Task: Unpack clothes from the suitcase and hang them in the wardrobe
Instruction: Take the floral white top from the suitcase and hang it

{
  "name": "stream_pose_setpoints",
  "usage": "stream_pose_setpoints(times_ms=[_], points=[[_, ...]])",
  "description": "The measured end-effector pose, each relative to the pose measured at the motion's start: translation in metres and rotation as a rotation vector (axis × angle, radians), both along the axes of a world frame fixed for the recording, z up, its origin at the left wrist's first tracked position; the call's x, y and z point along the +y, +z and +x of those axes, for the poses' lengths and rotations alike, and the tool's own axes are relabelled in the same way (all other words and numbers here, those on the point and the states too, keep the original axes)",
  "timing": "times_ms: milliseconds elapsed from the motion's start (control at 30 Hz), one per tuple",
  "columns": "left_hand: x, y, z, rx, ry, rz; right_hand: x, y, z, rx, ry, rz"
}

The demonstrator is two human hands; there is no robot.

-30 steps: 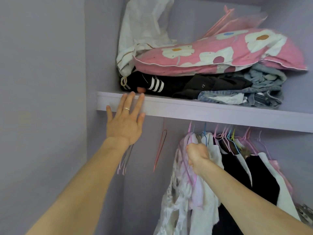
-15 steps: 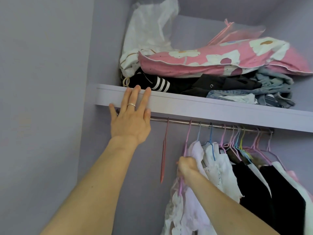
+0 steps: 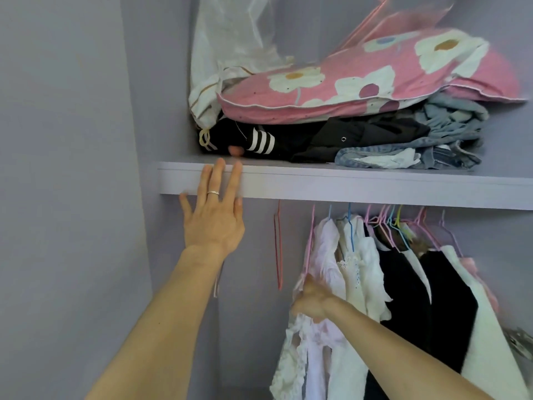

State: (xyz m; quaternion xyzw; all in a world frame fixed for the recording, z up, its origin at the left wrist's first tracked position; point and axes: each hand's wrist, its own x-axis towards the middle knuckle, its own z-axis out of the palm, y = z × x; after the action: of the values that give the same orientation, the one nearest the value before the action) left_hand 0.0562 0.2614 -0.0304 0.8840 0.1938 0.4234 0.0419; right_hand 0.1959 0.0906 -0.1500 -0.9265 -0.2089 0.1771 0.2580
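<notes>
Inside the lilac wardrobe, my left hand (image 3: 215, 215) lies flat with straight fingers against the front edge of the shelf (image 3: 360, 187). Lower down, my right hand (image 3: 310, 301) grips the bottom of a pink hanger (image 3: 310, 243) that carries a pale pink and white lacy garment (image 3: 326, 269). The hanger's hook goes up behind the shelf edge, where the rail is hidden. To its right hang several more garments, white (image 3: 357, 264) and black (image 3: 403, 287), on coloured hangers. The suitcase is out of view.
An empty red hanger (image 3: 278, 246) hangs left of the garment. On the shelf lie a pink flowered pillow (image 3: 375, 82), a white bag (image 3: 230, 53), black clothes (image 3: 288, 140) and jeans (image 3: 432, 151). The wardrobe side wall (image 3: 72, 168) stands at the left.
My right hand has stayed on the pink hanger and dropped a little. My left hand keeps pressing the shelf edge. The view has tilted, so the rail is hidden again.
</notes>
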Motion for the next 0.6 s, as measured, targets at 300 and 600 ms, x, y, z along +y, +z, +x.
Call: stream_pose_setpoints(times_ms=[300, 600], points=[[-0.075, 0.062, -0.068, 0.517, -0.173, -0.289, -0.083, 0.099, -0.1, 0.025, 0.143, 0.021], [-0.207, -0.007, -0.151, 0.616, -0.449, -0.348, -0.233, 0.128, -0.236, -0.375, 0.19, 0.042]])
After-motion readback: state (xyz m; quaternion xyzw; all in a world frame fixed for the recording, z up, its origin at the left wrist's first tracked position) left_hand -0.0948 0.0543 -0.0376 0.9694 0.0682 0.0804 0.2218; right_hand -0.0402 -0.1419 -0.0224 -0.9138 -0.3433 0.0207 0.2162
